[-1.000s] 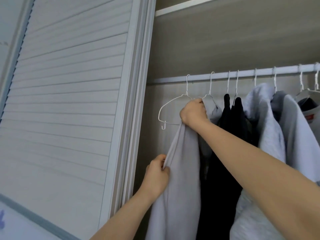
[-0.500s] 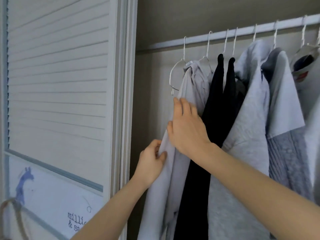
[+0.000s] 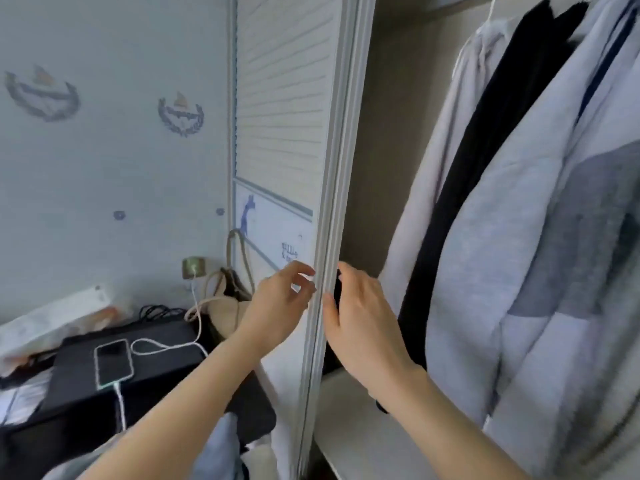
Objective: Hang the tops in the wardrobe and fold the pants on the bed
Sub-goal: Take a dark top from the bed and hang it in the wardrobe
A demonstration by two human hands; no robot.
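The light grey top (image 3: 433, 168) hangs at the left end of the open wardrobe, beside a black garment (image 3: 485, 150) and a grey hooded top (image 3: 519, 244). Only the bottom of a white hanger hook (image 3: 491, 10) shows; the rail is out of frame. Both hands are low at the edge of the white louvred wardrobe door (image 3: 287, 116). My left hand (image 3: 282, 303) is in front of the door with loosely curled fingertips at its edge. My right hand (image 3: 362, 317) lies against the inner side of that edge, thumb touching it. Neither hand holds clothing. The image is motion-blurred.
A white shelf (image 3: 346, 431) runs under the hanging clothes. Left of the door stands a black surface (image 3: 162, 355) with a phone (image 3: 113, 362) on a white charging cable, and a beige bag (image 3: 225, 306) against the wall. Pale fabric (image 3: 218, 445) lies at the bottom.
Both hands let go of the light grey top and dropped to the door's edge. My view swung down and left, so the rail left the frame.
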